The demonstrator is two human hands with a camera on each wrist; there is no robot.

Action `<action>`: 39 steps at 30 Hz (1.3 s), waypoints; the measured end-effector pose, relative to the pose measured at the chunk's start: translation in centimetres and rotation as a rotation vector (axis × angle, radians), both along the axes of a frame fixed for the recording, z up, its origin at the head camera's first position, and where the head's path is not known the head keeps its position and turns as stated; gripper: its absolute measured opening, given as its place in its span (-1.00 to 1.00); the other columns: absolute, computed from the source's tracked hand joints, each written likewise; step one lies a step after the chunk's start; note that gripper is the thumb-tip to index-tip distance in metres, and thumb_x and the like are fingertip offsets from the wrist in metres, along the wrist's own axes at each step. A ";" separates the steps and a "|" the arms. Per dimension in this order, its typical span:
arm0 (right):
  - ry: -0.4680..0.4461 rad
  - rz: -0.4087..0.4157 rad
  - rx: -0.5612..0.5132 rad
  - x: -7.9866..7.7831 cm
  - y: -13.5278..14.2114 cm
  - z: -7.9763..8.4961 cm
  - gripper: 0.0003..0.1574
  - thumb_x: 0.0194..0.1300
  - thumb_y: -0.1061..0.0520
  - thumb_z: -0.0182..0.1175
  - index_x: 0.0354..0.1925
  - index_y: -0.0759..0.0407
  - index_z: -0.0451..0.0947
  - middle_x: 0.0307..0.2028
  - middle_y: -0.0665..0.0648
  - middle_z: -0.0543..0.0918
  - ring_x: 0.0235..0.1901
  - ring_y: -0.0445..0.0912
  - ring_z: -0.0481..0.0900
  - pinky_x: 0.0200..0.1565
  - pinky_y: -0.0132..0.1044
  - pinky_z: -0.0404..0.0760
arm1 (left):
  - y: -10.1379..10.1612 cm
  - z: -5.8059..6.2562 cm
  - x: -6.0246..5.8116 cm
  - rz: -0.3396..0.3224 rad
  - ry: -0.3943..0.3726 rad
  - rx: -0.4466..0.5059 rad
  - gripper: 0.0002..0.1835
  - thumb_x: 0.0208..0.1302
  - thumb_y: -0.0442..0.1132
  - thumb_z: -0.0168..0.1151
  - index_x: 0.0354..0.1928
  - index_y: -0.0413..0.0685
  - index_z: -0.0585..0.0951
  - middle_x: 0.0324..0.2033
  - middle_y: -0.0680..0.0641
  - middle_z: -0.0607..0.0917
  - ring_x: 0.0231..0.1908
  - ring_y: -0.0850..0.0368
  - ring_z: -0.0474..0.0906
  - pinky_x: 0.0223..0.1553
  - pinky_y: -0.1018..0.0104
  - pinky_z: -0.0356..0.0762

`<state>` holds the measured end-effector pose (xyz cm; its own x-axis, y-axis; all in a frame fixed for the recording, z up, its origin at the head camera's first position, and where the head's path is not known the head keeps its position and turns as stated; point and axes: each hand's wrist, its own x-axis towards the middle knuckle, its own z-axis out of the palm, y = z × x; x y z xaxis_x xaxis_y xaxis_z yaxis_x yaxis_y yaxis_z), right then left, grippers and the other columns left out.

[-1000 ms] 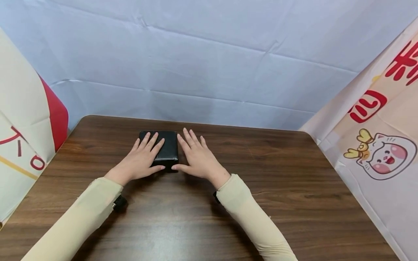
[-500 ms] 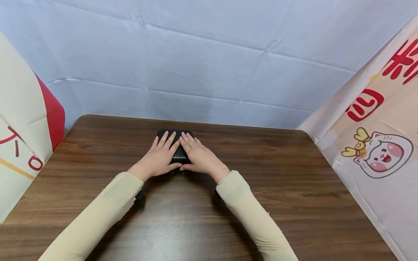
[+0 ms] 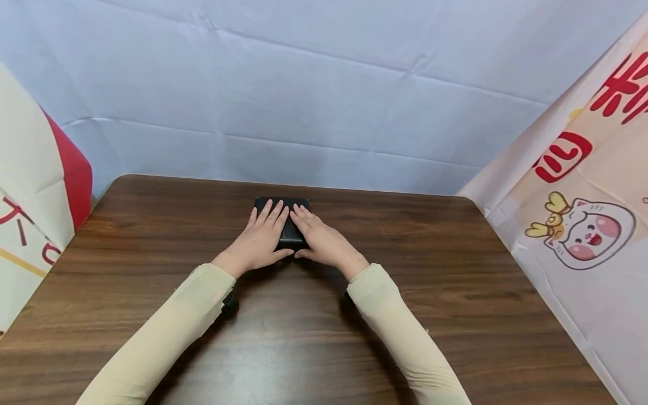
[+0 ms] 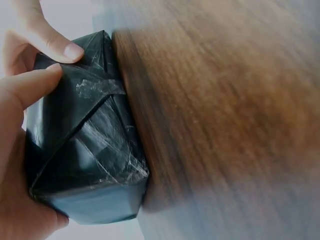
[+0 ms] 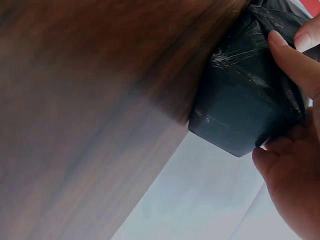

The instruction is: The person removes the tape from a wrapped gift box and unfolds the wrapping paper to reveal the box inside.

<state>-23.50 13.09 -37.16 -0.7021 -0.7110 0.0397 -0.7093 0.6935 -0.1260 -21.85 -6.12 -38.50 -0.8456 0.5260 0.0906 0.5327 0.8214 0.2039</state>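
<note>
A box wrapped in black plastic [image 3: 291, 234] lies on the brown wooden table near its far edge. My left hand [image 3: 257, 241] lies over its left part, fingers straight and spread on the top, thumb against the near face. From the other side my right hand [image 3: 325, 242] rests on the box's right part, its fingers extended and its thumb also at the near face. The two thumb tips almost meet. Creased folds and shiny tape show on the wrapped box [image 4: 87, 135] in the left wrist view. In the right wrist view the box's smooth end [image 5: 240, 110] shows beside the thumb.
The wooden table [image 3: 445, 292] has rounded far corners. A pale cloth backdrop [image 3: 324, 101] hangs behind it. To the right hangs a printed banner with a cartoon cat [image 3: 589, 233]; another banner [image 3: 30, 185] stands at the left.
The black box has slid to the right along the table with the left hand on it. The right hand has come onto the box from beside it, and both hands have shifted slightly right.
</note>
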 end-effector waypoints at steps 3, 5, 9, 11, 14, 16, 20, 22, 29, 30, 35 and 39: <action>0.009 -0.009 -0.015 0.1 0.6 0.1 0.10 0.13 -0.02 0.36 0.44 0.29 0.01 0.44 0.23 -0.02 0.43 0.01 -0.09 0.33 -0.21 0.10 | 0.0 0.0 0.0 -0.043 0.008 0.011 -0.08 0.29 0.12 0.15 0.46 -0.27 -0.02 0.44 -0.26 -0.11 0.42 -0.19 -0.30 0.33 -0.19 -0.23; 0.018 -0.009 -0.019 0.2 1.0 0.1 0.09 0.13 -0.03 0.37 0.43 0.29 0.03 0.43 0.24 0.00 0.42 0.01 -0.06 0.32 -0.20 0.15 | 0.0 0.0 0.0 -0.073 0.023 0.004 -0.11 0.30 0.08 0.16 0.45 -0.25 0.01 0.45 -0.25 -0.10 0.43 -0.16 -0.29 0.34 -0.17 -0.22; 0.039 0.002 -0.028 0.2 1.6 0.0 0.09 0.13 -0.04 0.36 0.43 0.29 0.04 0.43 0.25 0.02 0.42 0.02 -0.04 0.30 -0.20 0.18 | 0.0 0.0 0.1 -0.094 0.068 -0.028 -0.14 0.32 0.05 0.14 0.46 -0.22 0.01 0.45 -0.23 -0.08 0.43 -0.11 -0.25 0.35 -0.14 -0.20; 0.049 0.009 -0.036 0.1 1.7 0.0 0.08 0.13 -0.04 0.36 0.43 0.30 0.05 0.43 0.25 0.03 0.42 0.02 -0.03 0.30 -0.20 0.19 | 0.0 0.1 0.1 -0.094 0.091 -0.042 -0.15 0.33 0.05 0.13 0.46 -0.22 0.01 0.45 -0.23 -0.06 0.43 -0.11 -0.22 0.35 -0.13 -0.18; 0.057 0.011 -0.043 0.1 1.9 -0.1 0.08 0.13 -0.04 0.36 0.42 0.29 0.05 0.42 0.25 0.04 0.41 0.02 -0.02 0.30 -0.19 0.19 | 0.1 0.1 0.2 -0.091 0.110 -0.058 -0.15 0.33 0.06 0.13 0.46 -0.21 0.02 0.44 -0.22 -0.05 0.43 -0.11 -0.19 0.35 -0.13 -0.16; 0.062 0.016 -0.044 0.0 1.9 -0.2 0.07 0.13 -0.05 0.35 0.42 0.29 0.06 0.42 0.25 0.05 0.41 0.02 -0.02 0.30 -0.18 0.20 | 0.1 0.1 0.2 -0.087 0.115 -0.070 -0.15 0.33 0.07 0.13 0.46 -0.20 0.02 0.44 -0.22 -0.03 0.43 -0.10 -0.18 0.35 -0.12 -0.14; 0.063 0.021 -0.042 0.0 1.8 -0.3 0.06 0.14 -0.06 0.35 0.43 0.27 0.06 0.42 0.24 0.06 0.41 0.02 0.00 0.28 -0.18 0.24 | 0.0 0.0 0.2 -0.080 0.119 -0.085 -0.15 0.32 0.08 0.13 0.46 -0.18 0.03 0.44 -0.21 -0.02 0.43 -0.09 -0.16 0.35 -0.11 -0.13; 0.062 0.021 -0.033 0.0 1.8 -0.3 0.06 0.15 -0.07 0.34 0.43 0.25 0.06 0.42 0.24 0.06 0.41 0.01 0.00 0.27 -0.18 0.25 | -0.1 0.0 0.2 -0.083 0.118 -0.086 -0.15 0.32 0.09 0.13 0.46 -0.18 0.03 0.44 -0.21 -0.02 0.43 -0.09 -0.15 0.35 -0.11 -0.12; 0.049 0.041 0.021 0.1 1.4 0.3 0.07 0.14 -0.10 0.33 0.43 0.25 0.06 0.41 0.25 0.08 0.39 0.03 0.04 0.26 -0.17 0.28 | -0.9 -0.2 0.4 -0.107 0.123 -0.075 -0.11 0.30 0.16 0.12 0.46 -0.19 0.03 0.44 -0.17 0.02 0.42 -0.04 -0.11 0.36 -0.05 -0.11; 0.041 0.044 0.027 0.0 1.4 0.5 0.06 0.15 -0.11 0.32 0.43 0.25 0.06 0.41 0.25 0.08 0.39 0.03 0.05 0.26 -0.17 0.28 | -1.0 -0.1 0.4 -0.113 0.129 -0.074 -0.11 0.29 0.16 0.12 0.46 -0.19 0.04 0.44 -0.16 0.03 0.42 -0.03 -0.09 0.36 -0.04 -0.10; -0.080 0.046 0.008 -0.7 1.6 2.1 0.04 0.16 -0.09 0.32 0.43 0.24 0.08 0.41 0.24 0.10 0.38 0.03 0.08 0.27 -0.15 0.26 | -1.6 0.3 0.7 -0.179 0.201 -0.066 -0.05 0.19 0.16 0.25 0.44 -0.21 0.10 0.41 -0.18 0.12 0.41 -0.03 -0.01 0.35 -0.06 -0.09; -0.209 0.026 -0.003 -1.3 1.9 3.6 0.04 0.14 -0.09 0.33 0.43 0.21 0.09 0.41 0.22 0.11 0.36 0.04 0.15 0.27 -0.13 0.25 | -2.2 0.6 1.0 -0.215 0.263 -0.062 0.10 -0.02 0.18 0.41 0.45 -0.18 0.09 0.40 -0.16 0.18 0.39 -0.02 0.05 0.37 -0.08 -0.23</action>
<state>-24.82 15.02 -33.57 -0.6768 -0.7290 -0.1028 -0.6852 0.6748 -0.2742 -20.85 -8.31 -37.93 -0.6664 0.7013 0.2531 0.7230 0.6908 -0.0104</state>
